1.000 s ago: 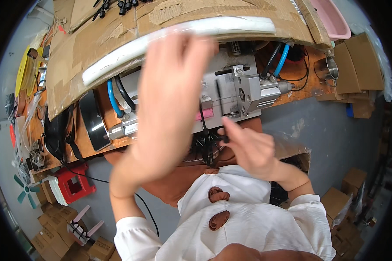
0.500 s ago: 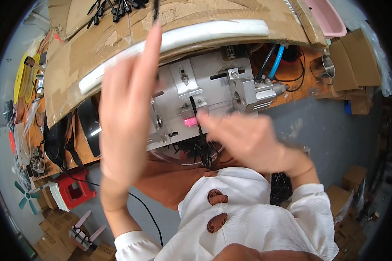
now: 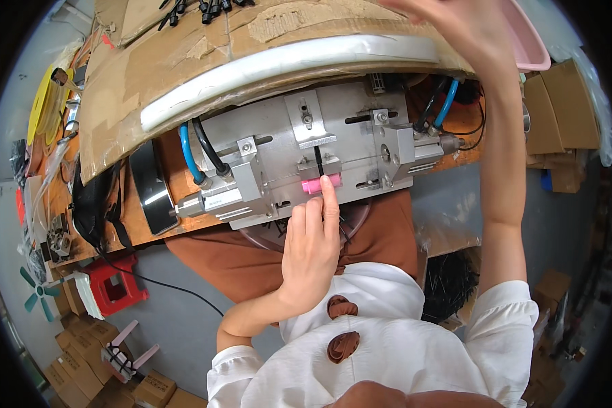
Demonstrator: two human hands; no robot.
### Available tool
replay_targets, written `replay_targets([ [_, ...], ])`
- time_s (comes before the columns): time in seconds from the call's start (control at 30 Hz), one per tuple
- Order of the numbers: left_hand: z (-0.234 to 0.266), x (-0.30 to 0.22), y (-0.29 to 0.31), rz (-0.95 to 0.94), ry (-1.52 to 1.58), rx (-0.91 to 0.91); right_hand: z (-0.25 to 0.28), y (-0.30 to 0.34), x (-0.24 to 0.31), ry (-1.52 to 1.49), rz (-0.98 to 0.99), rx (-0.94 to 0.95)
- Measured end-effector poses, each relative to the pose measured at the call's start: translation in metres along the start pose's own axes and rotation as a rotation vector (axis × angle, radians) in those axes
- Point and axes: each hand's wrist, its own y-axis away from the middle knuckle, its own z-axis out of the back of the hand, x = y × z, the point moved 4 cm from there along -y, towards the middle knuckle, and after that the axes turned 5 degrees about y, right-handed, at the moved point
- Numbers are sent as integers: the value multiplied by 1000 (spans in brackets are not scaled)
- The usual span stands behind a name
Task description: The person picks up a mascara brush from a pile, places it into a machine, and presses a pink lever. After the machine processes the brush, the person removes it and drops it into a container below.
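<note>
My left hand (image 3: 311, 241) points its index finger forward, the fingertip on a thin black strip (image 3: 319, 159) that lies across a bright pink piece (image 3: 313, 185). Its other fingers are bent and appear to hold nothing. Strip and pink piece rest at the middle of a metal fixture (image 3: 296, 126), between a left pneumatic cylinder with a clamp block (image 3: 234, 197) and a right clamp block (image 3: 396, 151). My right hand (image 3: 455, 27) is raised over the far right of the cardboard, fingers stretched leftward and partly cut off by the upper edge; nothing shows in them.
A cardboard cover (image 3: 115, 136) edged with a white foam strip (image 3: 285, 62) overhangs the fixture. Several black knobbed pieces (image 3: 207, 10) lie on it. A dark phone (image 3: 153, 187) rests left on the bench. A pink basin (image 3: 530, 41) stands far right, and a box of black strands (image 3: 449, 289) below.
My left hand has come down from above the cardboard's edge to the strip on the pink piece. My right hand has left the fixture and swung up to the far right.
</note>
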Motion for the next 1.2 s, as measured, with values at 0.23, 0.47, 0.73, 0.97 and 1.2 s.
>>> replay_targets([
  [0.23, 60, 24, -45, -141, 97, -118, -8, 155, 70, -292, 48, 126],
  [0.47, 113, 150, -199, -114, 7, -219, -56, 228, 99, -73, 75, 204],
  [0.73, 122, 128, -175, -36, 151, -61, -60, 212, 102, 18, 13, 263],
  [0.97, 150, 129, -146, 63, 490, 158, -29, 109, 83, 307, 432, 212],
  [1.2, 164, 132, -183, 108, 1004, 18, -79, -102, -31, 325, 179, 617],
])
